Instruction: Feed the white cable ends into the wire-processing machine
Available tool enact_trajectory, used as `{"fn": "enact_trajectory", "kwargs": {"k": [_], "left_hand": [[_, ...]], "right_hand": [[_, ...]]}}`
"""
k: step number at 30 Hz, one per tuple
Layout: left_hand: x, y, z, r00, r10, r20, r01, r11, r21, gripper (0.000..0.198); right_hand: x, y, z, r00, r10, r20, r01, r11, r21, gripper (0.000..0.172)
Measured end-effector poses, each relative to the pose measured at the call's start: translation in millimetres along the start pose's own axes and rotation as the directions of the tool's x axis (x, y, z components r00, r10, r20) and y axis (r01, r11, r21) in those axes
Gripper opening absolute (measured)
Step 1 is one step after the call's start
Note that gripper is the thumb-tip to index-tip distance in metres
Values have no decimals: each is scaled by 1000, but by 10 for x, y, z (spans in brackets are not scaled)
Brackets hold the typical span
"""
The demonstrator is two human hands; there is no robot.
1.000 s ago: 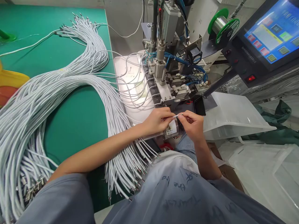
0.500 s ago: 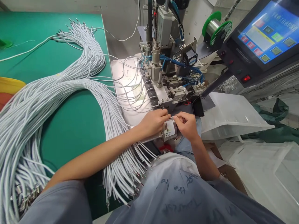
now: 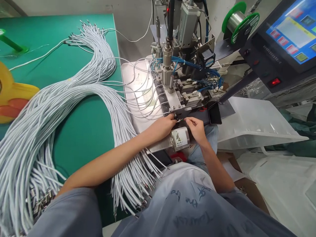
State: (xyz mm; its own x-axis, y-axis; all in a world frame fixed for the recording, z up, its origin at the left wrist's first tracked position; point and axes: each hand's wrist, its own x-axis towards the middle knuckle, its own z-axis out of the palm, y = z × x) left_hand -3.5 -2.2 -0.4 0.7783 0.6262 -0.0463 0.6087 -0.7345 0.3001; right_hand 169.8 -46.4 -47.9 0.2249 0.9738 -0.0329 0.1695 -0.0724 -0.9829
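Note:
My left hand (image 3: pixel 168 125) is closed at the front edge of the soldering machine (image 3: pixel 170 74), its fingers pinching a white cable (image 3: pixel 180 120). The cable's short tip shows between my two hands. My right hand (image 3: pixel 197 129) pinches at that tip with thumb and forefinger; the fine wires there are too small to make out. Just below both hands sits a metal cylinder (image 3: pixel 180 138) with a white label. Several white cables run from the left into the machine's row of slots. My left forearm lies across a thick bundle of white cables (image 3: pixel 98 90).
A green mat (image 3: pixel 79 131) covers the table at left, with a yellow duck-shaped object (image 3: pixel 14 93) on it. At upper right are a solder wire spool (image 3: pixel 235 21) and a touchscreen (image 3: pixel 293 31). Translucent plastic bins (image 3: pixel 256 118) stand at right. A black tray (image 3: pixel 214 113) is beside the machine.
The view has shifted, so the scene sits further right. My left hand has moved toward the machine's front edge, and more of the cable tip shows between my hands.

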Motion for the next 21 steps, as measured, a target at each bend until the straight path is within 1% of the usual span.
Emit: {"fn": "enact_trajectory", "kwargs": {"k": [4,7,10,13,16,21], "left_hand": [[16,-25,31,999,-4,34,2,999,42,28],[11,-36,41,999,15,40,-17,999,49,28],[0,-40,37,999,37,39,-39,998,53,33],[-10,-33,20,998,28,59,-32,998,62,41],[-15,-26,6,997,14,72,-19,998,68,42],[-18,-24,9,998,29,54,-34,996,84,41]], "right_hand": [[77,51,40,993,102,51,-105,992,68,21],[98,51,86,989,131,65,-137,986,100,19],[116,50,96,987,128,96,-137,986,97,18],[135,55,87,985,119,124,-130,987,89,19],[150,65,90,983,116,140,-126,990,65,19],[159,95,114,983,122,136,-126,992,20,22]]}}
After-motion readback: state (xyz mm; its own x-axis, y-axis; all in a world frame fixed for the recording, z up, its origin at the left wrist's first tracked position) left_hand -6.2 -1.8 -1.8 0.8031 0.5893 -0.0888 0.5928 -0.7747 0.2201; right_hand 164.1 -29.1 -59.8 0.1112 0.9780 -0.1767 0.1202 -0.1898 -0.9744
